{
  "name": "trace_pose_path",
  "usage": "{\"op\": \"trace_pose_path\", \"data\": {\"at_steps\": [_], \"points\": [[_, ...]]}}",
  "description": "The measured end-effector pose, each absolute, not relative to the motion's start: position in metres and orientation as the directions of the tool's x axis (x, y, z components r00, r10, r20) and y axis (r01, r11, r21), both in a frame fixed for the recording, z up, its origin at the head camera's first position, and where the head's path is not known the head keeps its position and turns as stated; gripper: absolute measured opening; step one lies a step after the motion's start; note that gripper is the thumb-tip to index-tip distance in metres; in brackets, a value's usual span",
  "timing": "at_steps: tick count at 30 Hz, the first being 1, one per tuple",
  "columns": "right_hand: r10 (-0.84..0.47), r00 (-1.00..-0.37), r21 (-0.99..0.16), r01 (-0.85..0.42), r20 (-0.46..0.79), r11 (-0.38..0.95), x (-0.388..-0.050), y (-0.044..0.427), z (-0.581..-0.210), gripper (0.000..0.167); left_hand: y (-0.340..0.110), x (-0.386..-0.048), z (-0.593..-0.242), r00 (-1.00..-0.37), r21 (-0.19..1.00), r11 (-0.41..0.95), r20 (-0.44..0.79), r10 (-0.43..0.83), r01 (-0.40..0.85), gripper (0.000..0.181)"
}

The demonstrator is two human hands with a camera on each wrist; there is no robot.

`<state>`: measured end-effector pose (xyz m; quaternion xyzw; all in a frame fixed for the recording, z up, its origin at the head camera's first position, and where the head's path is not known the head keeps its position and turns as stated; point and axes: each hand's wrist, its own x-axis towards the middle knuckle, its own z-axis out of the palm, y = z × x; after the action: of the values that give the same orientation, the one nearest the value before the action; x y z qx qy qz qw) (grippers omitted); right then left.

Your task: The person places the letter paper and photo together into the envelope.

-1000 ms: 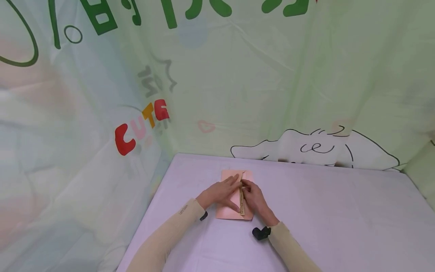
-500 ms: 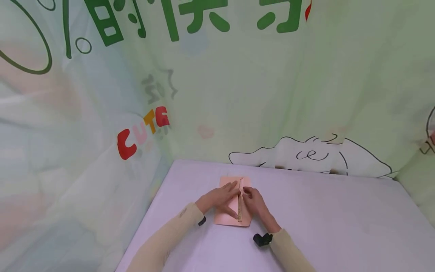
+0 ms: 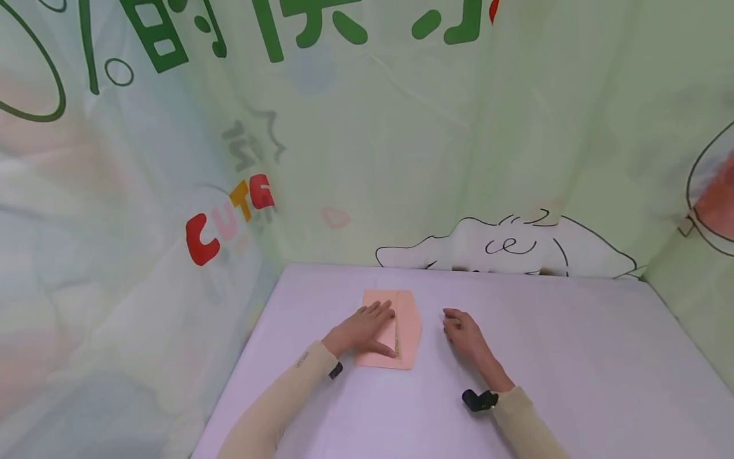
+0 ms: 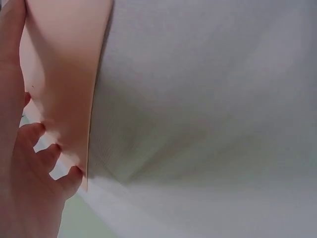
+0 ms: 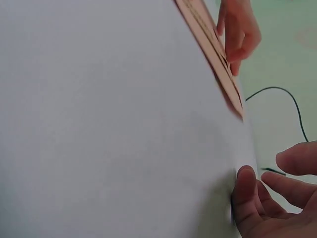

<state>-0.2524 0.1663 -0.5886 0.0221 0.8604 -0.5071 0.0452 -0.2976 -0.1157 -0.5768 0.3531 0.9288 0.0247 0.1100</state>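
A pink paper envelope [image 3: 409, 322] lies on the table, its pointed flap spread out to the right. Along the pocket's edge runs a narrow gold-tan strip [image 3: 397, 341], partly covered by the left hand. My left hand [image 3: 362, 330] rests on the envelope with fingers spread and thumb stretched toward the strip. In the left wrist view its fingertips touch the pink paper [image 4: 69, 64]. Off to the right of the envelope, my right hand [image 3: 464, 333] is apart from it, fingers loosely bent. The right wrist view shows nothing between that hand's thumb and fingers [image 5: 245, 186].
The table [image 3: 562, 357] has a pale lilac cover. A printed cloth curtain [image 3: 355, 146] hangs behind it and along the left side. Black wrist cameras [image 3: 480, 400] sit at both cuffs.
My right hand has left the envelope's strip and moved right, away from the paper. The flap now lies spread out to the right. My left hand stays on the envelope.
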Motion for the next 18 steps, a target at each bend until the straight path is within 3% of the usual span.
{"op": "trace_pose_path", "data": {"at_steps": [6, 10, 14, 18], "points": [[-0.007, -1.000, -0.794, 0.006, -0.012, 0.608, -0.246, 0.198, -0.579, 0.045, -0.109, -0.303, -0.581, -0.748, 0.041, 0.752, -0.077, 0.659, 0.658, 0.087], [-0.007, -0.998, -0.650, -0.048, 0.065, 0.759, -0.238, 0.228, -0.571, 0.062, -0.110, -0.299, -0.579, -0.818, -0.060, 0.820, 0.069, 0.572, 0.569, 0.080], [-0.004, -0.999, -0.494, -0.030, 0.053, 0.869, -0.233, 0.265, -0.566, 0.083, -0.141, -0.302, -0.574, -0.912, 0.033, 0.922, 0.166, 0.375, 0.386, 0.080], [0.029, -0.999, -0.452, 0.032, -0.013, 0.892, -0.225, 0.304, -0.565, 0.092, -0.189, -0.309, -0.576, -0.966, 0.163, 0.960, 0.156, 0.204, 0.229, 0.084]]}}
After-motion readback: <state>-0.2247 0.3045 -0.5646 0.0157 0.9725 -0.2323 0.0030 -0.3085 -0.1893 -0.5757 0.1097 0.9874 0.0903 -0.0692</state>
